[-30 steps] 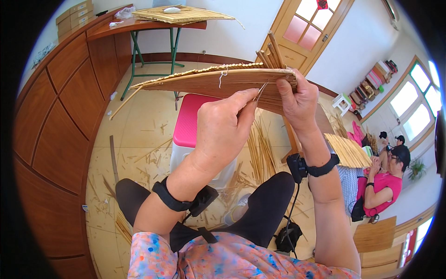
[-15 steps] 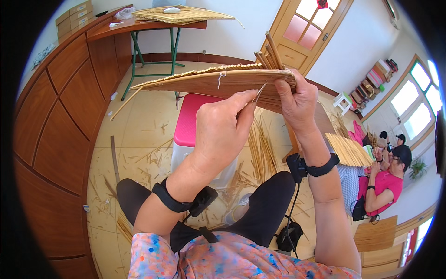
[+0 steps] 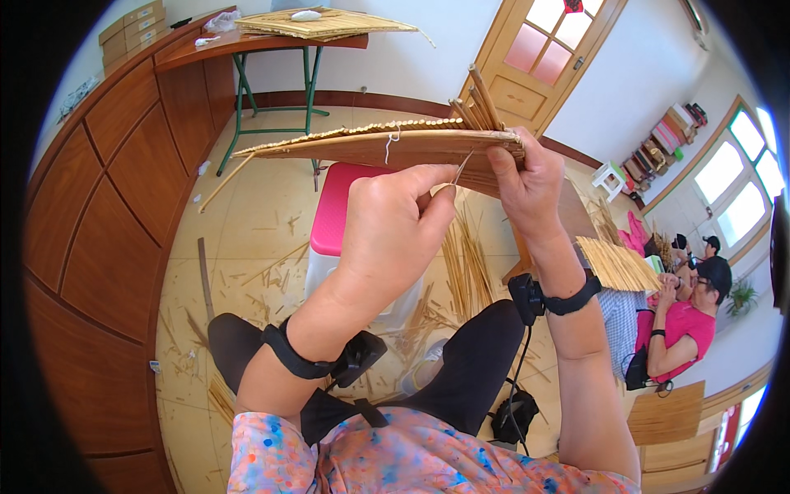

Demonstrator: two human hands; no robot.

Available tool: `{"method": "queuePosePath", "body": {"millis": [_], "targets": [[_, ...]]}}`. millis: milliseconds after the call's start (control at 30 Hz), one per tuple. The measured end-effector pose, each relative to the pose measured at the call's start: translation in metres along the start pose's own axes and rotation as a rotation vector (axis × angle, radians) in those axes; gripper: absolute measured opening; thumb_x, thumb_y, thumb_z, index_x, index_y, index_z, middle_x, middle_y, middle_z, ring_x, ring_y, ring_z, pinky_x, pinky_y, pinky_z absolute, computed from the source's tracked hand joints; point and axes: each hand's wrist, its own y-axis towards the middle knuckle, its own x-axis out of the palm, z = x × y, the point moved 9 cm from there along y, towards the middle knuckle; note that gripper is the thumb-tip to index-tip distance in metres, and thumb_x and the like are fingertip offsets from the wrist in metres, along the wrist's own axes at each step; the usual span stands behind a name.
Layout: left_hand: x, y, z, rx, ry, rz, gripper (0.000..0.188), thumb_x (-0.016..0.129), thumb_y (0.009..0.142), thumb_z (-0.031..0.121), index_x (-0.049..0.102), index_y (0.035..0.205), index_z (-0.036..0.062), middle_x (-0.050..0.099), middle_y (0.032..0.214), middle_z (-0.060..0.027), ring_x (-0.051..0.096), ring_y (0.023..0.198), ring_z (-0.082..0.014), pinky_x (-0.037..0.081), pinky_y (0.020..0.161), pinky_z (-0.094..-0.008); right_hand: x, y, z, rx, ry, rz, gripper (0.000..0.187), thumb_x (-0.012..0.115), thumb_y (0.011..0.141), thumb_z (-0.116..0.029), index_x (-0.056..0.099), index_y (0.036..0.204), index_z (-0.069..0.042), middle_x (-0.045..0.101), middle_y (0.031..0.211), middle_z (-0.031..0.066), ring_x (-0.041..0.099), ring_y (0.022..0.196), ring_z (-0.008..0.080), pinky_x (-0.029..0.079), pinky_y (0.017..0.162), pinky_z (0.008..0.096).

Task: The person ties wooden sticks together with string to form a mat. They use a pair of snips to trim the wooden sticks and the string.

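A stiff mat of straw-coloured stalks (image 3: 370,146) is held up in front of me, seen nearly edge-on, with a long stalk along its near edge. My right hand (image 3: 531,177) grips its right end, thumb on the near side, fingers hidden behind. In a pinch, my left hand (image 3: 399,214) holds a thin pointed metal tool (image 3: 463,165), its tip angled up at the mat's underside close to my right thumb. Whether it is a needle or tweezers I cannot make out. Knotted white thread (image 3: 392,142) dangles from the edge. Several thicker stalks (image 3: 481,103) stick up at the right end.
Below the mat stands a pink-topped stool (image 3: 339,210). Loose stalks (image 3: 467,259) and cut scraps lie on the tiled floor. More mats (image 3: 329,25) rest on a table at the back left. A wooden cabinet (image 3: 95,272) lines the left; at right a person (image 3: 683,329) handles another mat (image 3: 617,263).
The mat's right end has dipped slightly, and the upright stalks with it. My left hand and the pointed tool have barely shifted; both grips are the same.
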Motion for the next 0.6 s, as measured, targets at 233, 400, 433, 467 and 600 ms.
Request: {"method": "queuePosePath", "body": {"millis": [233,400,433,467,600], "targets": [[0.002,-0.022,-0.020,-0.200,-0.115,-0.092,0.017,0.060,0.086,0.002,0.067,0.100,-0.0036,0.053,0.057,0.0029,0.044,0.051,-0.0014,0.035,0.045,-0.0201,0.003,-0.025,-0.011,-0.045,-0.032,0.010,0.019,0.070,0.084,-0.022,0.064,0.093,-0.005,0.064,0.071,0.0114,0.063,0.059,0.0218,0.048,0.053,0.0276],[0.005,-0.077,-0.047,-0.300,-0.219,-0.135,0.016,0.060,0.088,0.003,0.066,0.101,-0.0041,0.053,0.057,0.0028,0.044,0.050,-0.0015,0.035,0.045,-0.0204,0.015,-0.074,-0.031,-0.258,-0.062,0.040,0.027,0.066,0.086,-0.031,0.065,0.095,-0.005,0.068,0.083,0.0096,0.068,0.069,0.0237,0.052,0.057,0.0308],[0.002,-0.090,-0.053,-0.281,-0.187,-0.147,0.016,0.060,0.087,0.003,0.066,0.101,-0.0039,0.053,0.056,0.0029,0.044,0.050,-0.0016,0.035,0.045,-0.0204,0.021,-0.084,-0.041,-0.249,-0.102,-0.005,0.023,0.066,0.084,-0.024,0.065,0.093,-0.004,0.069,0.087,0.0103,0.069,0.075,0.0254,0.054,0.062,0.0338],[-0.001,-0.103,-0.059,-0.268,-0.163,-0.165,0.016,0.060,0.087,0.002,0.066,0.101,-0.0038,0.052,0.056,0.0030,0.044,0.050,-0.0017,0.035,0.045,-0.0203,0.026,-0.096,-0.042,-0.224,-0.093,-0.008,0.023,0.066,0.084,-0.024,0.065,0.093,-0.004,0.069,0.087,0.0103,0.069,0.075,0.0254,0.054,0.062,0.0338],[-0.008,-0.161,-0.093,-0.329,-0.175,-0.213,0.011,0.062,0.084,0.002,0.067,0.093,-0.0023,0.057,0.057,-0.0065,0.049,0.051,-0.0047,0.040,0.047,-0.0228,0.043,-0.149,-0.060,-0.277,-0.027,-0.022,0.022,0.064,0.070,-0.009,0.064,0.090,-0.002,0.068,0.087,0.0133,0.067,0.077,0.0290,0.055,0.065,0.0355]]}}
